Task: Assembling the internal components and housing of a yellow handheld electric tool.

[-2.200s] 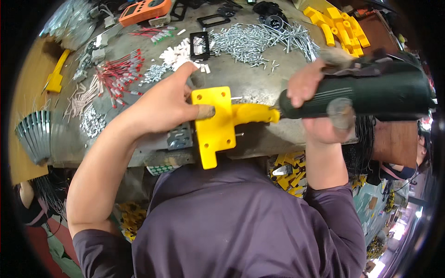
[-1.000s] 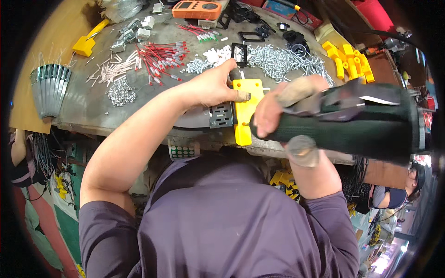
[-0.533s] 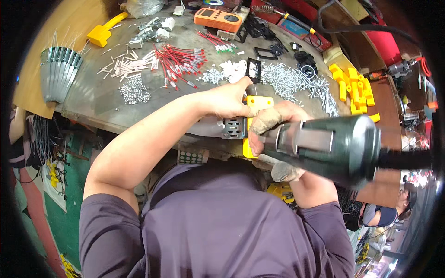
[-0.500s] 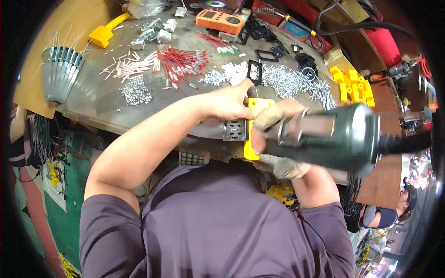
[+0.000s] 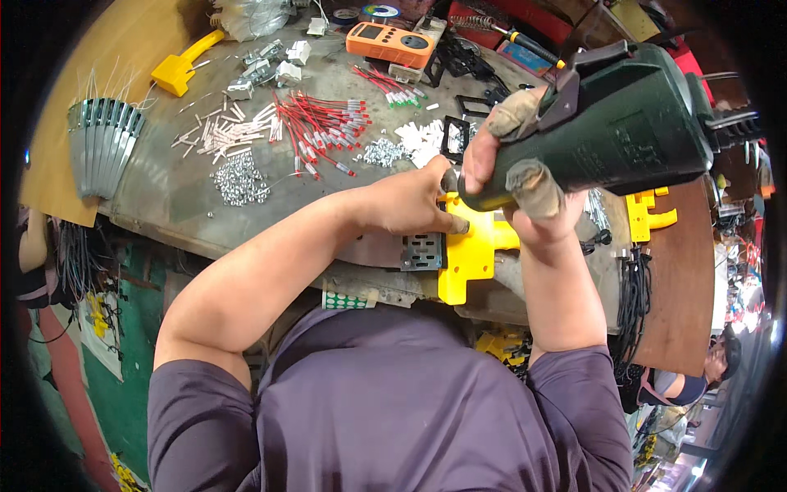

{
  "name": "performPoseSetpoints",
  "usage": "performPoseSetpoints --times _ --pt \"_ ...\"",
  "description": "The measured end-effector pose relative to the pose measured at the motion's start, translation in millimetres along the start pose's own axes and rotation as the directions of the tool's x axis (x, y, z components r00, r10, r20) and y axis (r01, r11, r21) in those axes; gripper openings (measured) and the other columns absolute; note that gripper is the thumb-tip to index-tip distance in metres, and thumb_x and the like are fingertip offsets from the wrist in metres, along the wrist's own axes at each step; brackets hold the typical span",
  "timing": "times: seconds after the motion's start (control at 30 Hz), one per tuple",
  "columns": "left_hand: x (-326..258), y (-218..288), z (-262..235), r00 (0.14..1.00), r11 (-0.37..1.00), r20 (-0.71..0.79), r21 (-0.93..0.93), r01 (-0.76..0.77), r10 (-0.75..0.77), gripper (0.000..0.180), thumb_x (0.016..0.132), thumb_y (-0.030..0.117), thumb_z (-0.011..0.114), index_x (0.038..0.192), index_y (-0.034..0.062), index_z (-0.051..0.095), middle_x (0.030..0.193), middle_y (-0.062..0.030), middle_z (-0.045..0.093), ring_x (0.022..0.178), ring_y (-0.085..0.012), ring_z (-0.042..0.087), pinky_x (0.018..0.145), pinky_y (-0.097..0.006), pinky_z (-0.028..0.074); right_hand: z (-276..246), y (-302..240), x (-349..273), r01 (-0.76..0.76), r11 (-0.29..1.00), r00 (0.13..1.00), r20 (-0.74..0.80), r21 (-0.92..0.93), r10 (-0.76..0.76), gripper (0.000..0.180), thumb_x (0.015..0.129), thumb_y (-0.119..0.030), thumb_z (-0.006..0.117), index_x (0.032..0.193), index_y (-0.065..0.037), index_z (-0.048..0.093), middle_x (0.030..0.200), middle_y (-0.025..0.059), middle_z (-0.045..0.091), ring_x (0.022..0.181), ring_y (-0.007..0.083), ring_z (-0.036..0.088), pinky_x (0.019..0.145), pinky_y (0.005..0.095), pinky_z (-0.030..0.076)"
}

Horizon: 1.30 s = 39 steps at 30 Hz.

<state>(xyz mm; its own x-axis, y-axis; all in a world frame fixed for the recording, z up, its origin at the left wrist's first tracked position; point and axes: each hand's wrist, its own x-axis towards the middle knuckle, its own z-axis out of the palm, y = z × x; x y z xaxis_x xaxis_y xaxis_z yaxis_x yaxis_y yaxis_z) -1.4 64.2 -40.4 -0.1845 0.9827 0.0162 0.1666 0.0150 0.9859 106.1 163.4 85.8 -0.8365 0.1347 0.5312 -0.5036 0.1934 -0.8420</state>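
My right hand [image 5: 537, 190], with cloth wraps on its fingers, grips a dark green corded power screwdriver [image 5: 615, 135]. The tool's body leans up and to the right, and its tip end sits over the top of a yellow plastic housing [image 5: 469, 266]. That housing lies at the table's near edge, its handle pointing right. My left hand [image 5: 410, 201] holds the housing's upper left part, fingers closed around it. A slotted metal plate [image 5: 420, 252] adjoins the housing's left side. Whether the tool's bit touches anything is hidden behind my hands.
On the grey table [image 5: 164, 176] lie nuts [image 5: 239, 179], white sleeves [image 5: 234, 127], red-wired parts [image 5: 316, 127] and white pieces [image 5: 422, 139]. An orange meter [image 5: 389, 43] stands at the back. Fanned metal blades [image 5: 102, 148] are at left, yellow handles [image 5: 648, 217] at right.
The power screwdriver has swung up and back from its level pose in front of the housing. More of the yellow housing shows. My left hand stays on it.
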Motion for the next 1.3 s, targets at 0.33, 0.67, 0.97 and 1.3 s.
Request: performPoseSetpoints --times 0.33,0.67,0.97,1.3 --pt "-8.5 18.9 -0.9 0.999 1.000 0.046 -0.013 -0.020 0.020 0.051 0.077 0.022 0.077 0.112 0.0052 0.044 0.099 -0.0109 0.057 0.097 -0.0210 0.056 0.086 -0.031 0.044 -4.9 20.6 -11.0 -0.181 0.958 0.982 0.088 0.221 0.165 0.065 0.071 -0.036 0.084 0.110 0.001 0.046 0.078 0.0108 0.057 0.065 0.0181 0.058 0.058 0.0288 0.048" --pt "-11.2 25.3 2.6 0.988 0.987 -0.007 0.044 0.152 -0.151 0.068 0.076 0.026 0.080 0.122 -0.0018 0.038 0.102 -0.0197 0.062 0.097 -0.0261 0.062 0.082 -0.034 0.048 -19.3 -10.1 -20.0 -0.064 0.930 0.982 -0.145 0.362 0.124 0.058 0.079 -0.052 0.069 0.107 -0.005 0.048 0.073 0.0085 0.055 0.056 0.0174 0.053 0.055 0.0287 0.045" --pt "-14.6 38.6 3.4 0.992 0.991 -0.006 0.029 0.129 -0.129 0.059 0.080 0.021 0.077 0.119 0.0007 0.039 0.104 -0.0168 0.064 0.100 -0.0241 0.062 0.086 -0.034 0.048 -27.1 2.1 -21.8 -0.080 0.993 0.989 -0.117 0.088 0.090 0.056 0.078 -0.046 0.073 0.105 -0.005 0.047 0.073 0.0102 0.054 0.060 0.0173 0.052 0.055 0.0278 0.044" --pt "-15.5 36.6 3.7 0.988 0.989 0.052 -0.003 0.145 -0.145 0.063 0.080 0.023 0.077 0.121 -0.0022 0.036 0.101 -0.0182 0.064 0.096 -0.0217 0.062 0.082 -0.032 0.049 -39.6 -13.3 -37.9 -0.030 0.954 0.992 -0.110 0.298 0.066 0.075 0.072 -0.058 0.073 0.115 -0.001 0.049 0.091 0.0120 0.055 0.079 0.0215 0.054 0.072 0.0347 0.046"
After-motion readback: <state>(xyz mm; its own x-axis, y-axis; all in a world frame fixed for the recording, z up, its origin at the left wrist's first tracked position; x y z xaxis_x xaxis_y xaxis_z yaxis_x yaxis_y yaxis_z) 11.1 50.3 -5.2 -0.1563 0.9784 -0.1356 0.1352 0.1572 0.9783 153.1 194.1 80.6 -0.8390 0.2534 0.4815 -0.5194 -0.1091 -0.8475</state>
